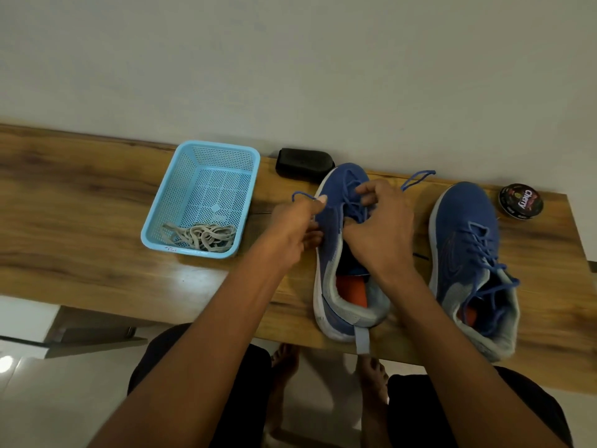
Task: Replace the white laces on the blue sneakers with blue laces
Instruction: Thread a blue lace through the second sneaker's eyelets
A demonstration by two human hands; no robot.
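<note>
Head view: a person sits at a long brown wooden counter [97,195] and works on a shoe.
Left grip: the left hand [290,234] pinches one end of the thin blue lace [303,196], which sticks out past the thumb, just left of the shoe.
Right grip: the right hand [381,227] is curled over the front of the shoe, and its fingers pinch the blue lace near the holes.
Shoe in hand: the blue cloth sneaker with a white sole and orange inside [342,279] lies flat on the counter, toe pointing at the wall. Blue lace crosses its front part. The other end loops out to the right, near the wall.
Second shoe: the other blue cloth sneaker [468,253] sits well to the right. Blue lace runs all the way up it, so it looks done.
Old laces: the flat white laces [206,237] lie in a pile in the near end of the light blue plastic basket with holes [161,202], to the left of the hands.
Other things: a black oblong brush-like block [303,163] lies by the wall behind the shoe. A round black tin of polish [520,202] sits at the far right.
How far along: I think it is almost done. Both white laces look taken out. What is left seems to be the last holes of the shoe in hand, and maybe tying it.
</note>
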